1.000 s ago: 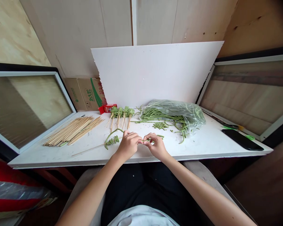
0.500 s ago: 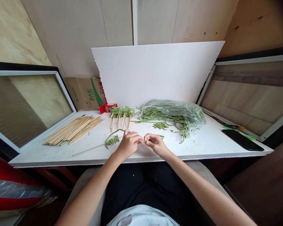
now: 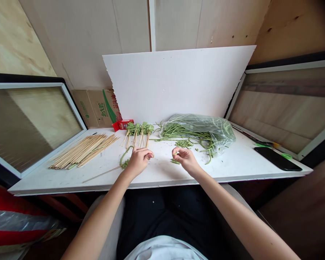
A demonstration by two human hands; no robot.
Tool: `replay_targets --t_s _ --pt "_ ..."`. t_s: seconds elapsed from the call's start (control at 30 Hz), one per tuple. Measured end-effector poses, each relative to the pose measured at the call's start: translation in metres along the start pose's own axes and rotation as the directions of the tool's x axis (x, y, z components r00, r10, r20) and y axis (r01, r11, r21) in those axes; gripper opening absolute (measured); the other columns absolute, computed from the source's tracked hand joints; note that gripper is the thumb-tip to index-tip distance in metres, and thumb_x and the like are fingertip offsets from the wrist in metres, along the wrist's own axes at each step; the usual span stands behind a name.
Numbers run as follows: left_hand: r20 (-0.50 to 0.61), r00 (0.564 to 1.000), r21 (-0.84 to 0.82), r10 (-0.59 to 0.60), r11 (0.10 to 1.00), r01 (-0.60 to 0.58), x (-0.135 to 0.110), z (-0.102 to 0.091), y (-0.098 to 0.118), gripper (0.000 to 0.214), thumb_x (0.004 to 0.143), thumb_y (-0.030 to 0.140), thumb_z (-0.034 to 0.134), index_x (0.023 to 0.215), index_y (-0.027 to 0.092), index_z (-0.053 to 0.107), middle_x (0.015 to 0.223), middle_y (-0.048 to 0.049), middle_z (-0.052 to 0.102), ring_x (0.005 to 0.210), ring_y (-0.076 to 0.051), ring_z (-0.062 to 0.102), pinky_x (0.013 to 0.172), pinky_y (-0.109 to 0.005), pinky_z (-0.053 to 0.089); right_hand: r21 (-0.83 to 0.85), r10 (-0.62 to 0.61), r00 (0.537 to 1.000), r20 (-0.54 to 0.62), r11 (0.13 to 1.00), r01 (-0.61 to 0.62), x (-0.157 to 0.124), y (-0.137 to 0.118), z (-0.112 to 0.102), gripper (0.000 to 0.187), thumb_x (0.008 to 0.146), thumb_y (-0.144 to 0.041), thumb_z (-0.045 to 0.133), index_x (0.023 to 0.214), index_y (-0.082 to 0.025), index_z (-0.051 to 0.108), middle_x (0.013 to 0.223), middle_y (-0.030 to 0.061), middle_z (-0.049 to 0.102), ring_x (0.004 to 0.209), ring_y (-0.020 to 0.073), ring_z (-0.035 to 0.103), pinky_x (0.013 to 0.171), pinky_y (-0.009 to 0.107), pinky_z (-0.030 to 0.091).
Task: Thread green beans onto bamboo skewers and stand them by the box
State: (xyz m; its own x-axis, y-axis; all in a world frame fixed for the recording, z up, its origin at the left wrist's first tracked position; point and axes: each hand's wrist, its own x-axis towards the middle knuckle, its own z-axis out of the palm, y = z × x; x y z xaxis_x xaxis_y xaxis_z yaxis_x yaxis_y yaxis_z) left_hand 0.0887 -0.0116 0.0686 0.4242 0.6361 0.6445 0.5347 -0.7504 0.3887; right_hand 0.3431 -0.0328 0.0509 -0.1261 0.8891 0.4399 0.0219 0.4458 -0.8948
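My left hand [image 3: 139, 159] is closed in a pinch over the white table; what sits at its fingertips is too small to make out. Behind it lies a skewer [image 3: 101, 174] threaded with green bean pieces [image 3: 125, 164], partly covered by the hand. A long curved green bean [image 3: 121, 157] rests beside them. My right hand [image 3: 186, 159], apart from the left, pinches a short piece of green bean [image 3: 174, 154]. Just below its fingers another cut bean piece [image 3: 175, 161] lies on the tabletop.
Many bare skewers [image 3: 82, 150] lie at left. Finished bean skewers [image 3: 140, 129] stand at the back near a red box [image 3: 122, 125]. A plastic bag of long beans [image 3: 200, 130] lies behind a small heap of cut pieces [image 3: 183, 143]. A black phone [image 3: 277, 159] is at right.
My hands were together at a bean piece and have moved apart, left hand leftward over the threaded skewer, right hand rightward. A cut piece on the table now shows below the right fingers.
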Motion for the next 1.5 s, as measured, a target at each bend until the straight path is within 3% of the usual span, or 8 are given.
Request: replay_targets --t_s 0.17,0.33,0.5,0.7,0.8,1.1,1.3,1.5 --pt "0.032 0.997 0.065 0.064 0.996 -0.066 -0.001 0.003 0.008 0.018 0.101 0.019 0.058 0.092 0.021 0.073 0.092 -0.0014 0.080 0.083 -0.018 0.068 0.096 -0.041 0.036 -0.314 -0.001 0.969 -0.247 0.946 -0.079 0.011 0.012 -0.048 0.043 0.081 -0.062 0.077 0.087 -0.020 0.080 0.095 0.0113 0.078 0.086 0.0264 0.068 0.074 0.036 0.051" --pt "0.049 0.996 0.116 0.073 0.990 -0.078 -0.003 0.009 0.008 0.019 0.102 0.019 0.058 0.093 0.021 0.074 0.096 -0.0025 0.080 0.087 -0.018 0.069 0.097 -0.039 0.035 -0.729 -0.023 0.951 -0.308 0.647 -0.221 0.008 0.033 -0.073 0.038 0.086 -0.057 0.073 0.085 -0.020 0.084 0.095 0.0137 0.078 0.103 0.0353 0.065 0.088 0.043 0.049" --pt "0.032 0.998 0.146 0.058 0.987 -0.062 -0.003 0.003 -0.001 0.018 0.102 0.019 0.058 0.094 0.021 0.073 0.098 -0.0037 0.079 0.087 -0.018 0.069 0.096 -0.039 0.035 -0.854 0.033 0.960 -0.277 0.450 -0.262 0.005 0.043 -0.075 0.028 0.092 -0.045 0.069 0.091 -0.022 0.085 0.092 0.0140 0.078 0.107 0.0367 0.063 0.087 0.041 0.047" --pt "0.073 0.996 0.108 0.058 0.992 -0.065 -0.004 0.003 0.000 0.037 0.091 -0.004 0.047 0.103 0.020 0.073 0.095 -0.0033 0.077 0.088 -0.018 0.069 0.095 -0.039 0.037 -0.761 0.075 0.958 -0.278 0.592 -0.267 0.011 0.042 -0.078 0.054 0.105 -0.052 0.044 0.088 -0.017 0.081 0.084 0.0134 0.079 0.082 0.0298 0.071 0.076 0.037 0.048" --pt "0.099 0.993 0.100 0.060 0.993 -0.070 -0.005 0.003 0.003 0.057 0.080 -0.012 0.039 0.112 0.020 0.074 0.093 -0.0042 0.075 0.090 -0.019 0.069 0.093 -0.039 0.040 -0.712 0.000 0.972 -0.235 0.680 -0.172 0.013 0.031 -0.069 0.055 0.105 -0.056 0.043 0.089 -0.018 0.081 0.090 0.0121 0.080 0.089 0.0298 0.072 0.080 0.037 0.050" --pt "0.070 0.990 0.055 0.125 0.990 -0.129 -0.008 0.014 0.015 0.059 0.094 -0.002 0.050 0.147 0.026 0.055 0.104 -0.0047 0.079 0.102 -0.022 0.072 0.098 -0.040 0.047 -0.460 -0.105 0.990 0.093 0.877 0.136 -0.009 -0.012 0.017 0.034 0.095 -0.054 0.070 0.112 -0.026 0.079 0.108 0.0083 0.079 0.102 0.0256 0.070 0.076 0.033 0.055" --pt "0.092 0.984 0.104 0.154 0.981 -0.163 -0.005 0.012 0.013 0.045 0.098 0.008 0.057 0.140 0.025 0.059 0.105 -0.0053 0.079 0.101 -0.023 0.072 0.097 -0.041 0.047 -0.437 -0.189 0.982 0.025 0.881 0.180 -0.014 -0.006 0.029 0.029 0.095 -0.052 0.070 0.100 -0.027 0.081 0.094 0.0079 0.079 0.091 0.0250 0.066 0.072 0.035 0.053" --pt "0.153 0.988 0.314 -0.005 0.949 -0.043 0.002 -0.020 -0.013 0.035 0.093 0.005 0.058 0.121 0.023 0.070 0.113 -0.0080 0.076 0.113 -0.028 0.065 0.101 -0.046 0.040 -0.403 -0.175 0.983 -0.061 0.905 0.136 -0.012 -0.002 0.027 0.030 0.094 -0.053 0.072 0.099 -0.025 0.082 0.093 0.0088 0.079 0.089 0.0254 0.065 0.069 0.035 0.052"
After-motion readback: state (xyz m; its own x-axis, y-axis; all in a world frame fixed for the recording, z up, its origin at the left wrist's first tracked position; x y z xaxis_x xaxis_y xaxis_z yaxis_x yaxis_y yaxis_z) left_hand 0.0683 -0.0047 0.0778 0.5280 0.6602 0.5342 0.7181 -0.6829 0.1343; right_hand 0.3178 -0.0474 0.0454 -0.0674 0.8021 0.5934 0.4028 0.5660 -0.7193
